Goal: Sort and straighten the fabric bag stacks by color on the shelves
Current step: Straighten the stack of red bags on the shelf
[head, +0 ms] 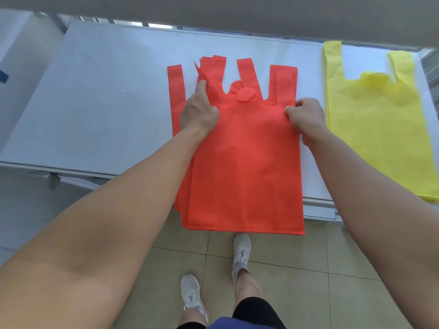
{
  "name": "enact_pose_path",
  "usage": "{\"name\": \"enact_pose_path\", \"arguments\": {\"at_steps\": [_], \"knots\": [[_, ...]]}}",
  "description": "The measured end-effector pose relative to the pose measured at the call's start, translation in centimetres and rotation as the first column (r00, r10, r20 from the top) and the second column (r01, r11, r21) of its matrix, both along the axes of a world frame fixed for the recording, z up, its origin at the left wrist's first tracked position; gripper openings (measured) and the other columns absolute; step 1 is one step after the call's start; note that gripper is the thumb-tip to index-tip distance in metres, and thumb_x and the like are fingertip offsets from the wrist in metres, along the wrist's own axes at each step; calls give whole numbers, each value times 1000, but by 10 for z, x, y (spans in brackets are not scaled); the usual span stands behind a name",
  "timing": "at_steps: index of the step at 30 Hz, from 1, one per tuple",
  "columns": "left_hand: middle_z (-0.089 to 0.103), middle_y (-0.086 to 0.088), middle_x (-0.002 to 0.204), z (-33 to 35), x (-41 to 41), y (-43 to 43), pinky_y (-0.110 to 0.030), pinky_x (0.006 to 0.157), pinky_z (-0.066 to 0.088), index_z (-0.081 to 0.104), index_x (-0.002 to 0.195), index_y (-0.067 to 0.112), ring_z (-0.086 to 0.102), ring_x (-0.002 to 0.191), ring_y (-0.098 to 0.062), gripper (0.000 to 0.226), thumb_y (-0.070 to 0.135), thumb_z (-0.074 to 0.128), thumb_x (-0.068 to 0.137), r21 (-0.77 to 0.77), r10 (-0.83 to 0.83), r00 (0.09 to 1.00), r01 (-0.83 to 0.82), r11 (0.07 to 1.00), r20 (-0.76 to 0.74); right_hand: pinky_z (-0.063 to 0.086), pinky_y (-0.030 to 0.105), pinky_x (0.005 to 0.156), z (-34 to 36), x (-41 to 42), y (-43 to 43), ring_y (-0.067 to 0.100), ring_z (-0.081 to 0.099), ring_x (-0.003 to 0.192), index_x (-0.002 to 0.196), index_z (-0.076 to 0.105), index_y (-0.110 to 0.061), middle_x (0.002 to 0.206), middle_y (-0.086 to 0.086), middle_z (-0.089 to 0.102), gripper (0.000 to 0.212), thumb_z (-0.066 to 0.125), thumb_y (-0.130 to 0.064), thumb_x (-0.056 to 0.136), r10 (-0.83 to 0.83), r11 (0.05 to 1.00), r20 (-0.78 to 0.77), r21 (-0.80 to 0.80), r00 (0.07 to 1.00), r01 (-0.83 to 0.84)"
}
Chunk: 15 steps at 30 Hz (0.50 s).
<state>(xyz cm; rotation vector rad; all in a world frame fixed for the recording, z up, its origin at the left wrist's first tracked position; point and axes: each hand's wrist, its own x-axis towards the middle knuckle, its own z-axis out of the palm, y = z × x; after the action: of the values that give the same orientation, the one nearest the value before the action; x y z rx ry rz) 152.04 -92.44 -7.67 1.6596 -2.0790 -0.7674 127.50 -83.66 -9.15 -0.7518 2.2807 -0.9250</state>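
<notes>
A stack of red fabric bags (244, 167) lies on the white shelf (99, 110), its handles fanned unevenly toward the back and its bottom edge hanging over the shelf's front. My left hand (199, 110) grips the bags at the left handle base, thumb on a crumpled handle. My right hand (305, 117) pinches the stack's right edge just below the right handle. A stack of yellow fabric bags (377, 129) lies flat to the right, apart from the red ones.
An upper shelf (237, 13) overhangs the back of the work surface. The shelf's front rail (318, 207) runs under the red stack. Below are a tiled floor (297, 269) and my feet in white shoes (241, 252).
</notes>
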Motion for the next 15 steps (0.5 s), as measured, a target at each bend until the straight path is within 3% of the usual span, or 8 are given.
{"name": "enact_pose_path", "arguments": {"at_steps": [3, 6, 9, 11, 13, 15], "knots": [[58, -10, 127, -3, -8, 13, -49, 85, 53, 37, 159, 31, 64, 106, -38, 74, 2, 41, 90, -223, -270, 927, 329, 918, 259, 54, 36, 74, 2, 4, -1, 27, 65, 86, 107, 70, -3, 100, 11, 72, 30, 52, -17, 88, -1, 999, -53, 53, 999, 4], [59, -9, 125, -17, -11, 21, -44, 71, 52, 50, 152, 32, 62, 95, -32, 64, 2, 44, 96, -335, -318, 849, 472, 815, 422, 52, 36, 75, 2, 5, -2, 31, 67, 93, 107, 70, -4, 100, 11, 71, 30, 51, -16, 88, -15, 997, -59, 75, 998, 19], [63, -4, 116, -26, -10, 25, -42, 66, 56, 65, 135, 30, 62, 90, -28, 40, 13, 52, 102, -396, -239, 903, 378, 837, 357, 47, 32, 70, 4, 7, -2, 28, 62, 86, 106, 69, -3, 96, 9, 67, 29, 49, -15, 88, -10, 996, -53, 84, 999, 15], [64, -2, 107, -24, -9, 24, -43, 66, 57, 71, 121, 26, 64, 87, -28, 24, 26, 52, 105, -390, -206, 936, 309, 867, 285, 51, 37, 72, 8, 8, -2, 27, 62, 85, 106, 69, -5, 97, 10, 69, 30, 49, -16, 87, -4, 997, -29, 79, 1000, 7], [64, -2, 100, -19, -8, 21, -41, 66, 54, 72, 111, 21, 66, 85, -29, 29, 37, 48, 107, -350, -195, 957, 261, 899, 213, 56, 41, 74, 11, 7, -1, 25, 64, 82, 105, 70, -6, 96, 12, 72, 31, 51, -18, 85, -2, 997, 10, 71, 1000, 1], [65, -5, 100, -15, -7, 14, -41, 69, 50, 72, 110, 17, 67, 89, -32, 35, 37, 44, 108, -337, -184, 975, 217, 916, 128, 52, 40, 66, 12, 5, 1, 24, 62, 77, 102, 70, -6, 89, 10, 70, 30, 52, -21, 82, -10, 999, 31, 39, 999, 9]]}}
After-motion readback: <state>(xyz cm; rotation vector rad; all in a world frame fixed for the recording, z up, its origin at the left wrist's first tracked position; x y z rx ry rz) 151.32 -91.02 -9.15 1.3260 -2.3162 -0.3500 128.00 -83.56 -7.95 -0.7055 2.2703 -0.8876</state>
